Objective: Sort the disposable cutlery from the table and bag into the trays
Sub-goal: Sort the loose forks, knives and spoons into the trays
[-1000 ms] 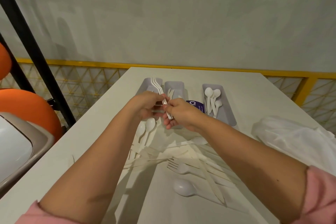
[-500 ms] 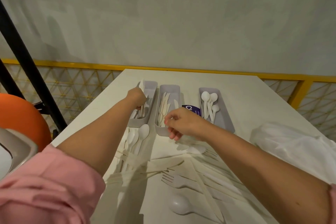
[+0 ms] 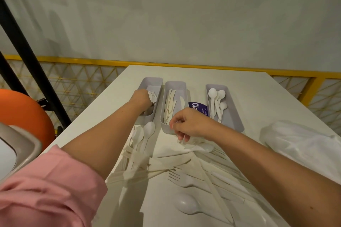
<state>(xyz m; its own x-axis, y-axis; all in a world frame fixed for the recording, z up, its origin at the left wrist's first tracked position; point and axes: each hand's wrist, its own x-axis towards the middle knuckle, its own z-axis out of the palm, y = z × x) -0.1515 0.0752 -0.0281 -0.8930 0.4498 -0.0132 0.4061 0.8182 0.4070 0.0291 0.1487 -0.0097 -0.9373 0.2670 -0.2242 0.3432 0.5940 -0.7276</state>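
Three grey trays stand side by side at the far end of the white table (image 3: 249, 86). The left tray (image 3: 154, 80) holds forks (image 3: 153, 95), the middle tray (image 3: 175, 84) knives (image 3: 170, 106), the right tray (image 3: 232, 118) spoons (image 3: 215, 97). My left hand (image 3: 141, 100) is down inside the left tray, fingers curled round a bunch of forks. My right hand (image 3: 191, 125) hovers over the near end of the middle tray, loosely curled and holding nothing. Loose spoons (image 3: 145, 133), a fork (image 3: 182, 180) and knives lie in a pile near me.
A white plastic bag (image 3: 304, 143) lies at the table's right side. A purple card (image 3: 197, 107) sits between the middle and right trays. Left of the table are an orange seat (image 3: 22, 116), a black post (image 3: 27, 48) and a yellow railing (image 3: 73, 61).
My left hand carried the forks from in front of me down into the left tray. My right hand let go of them and stayed near the middle tray.
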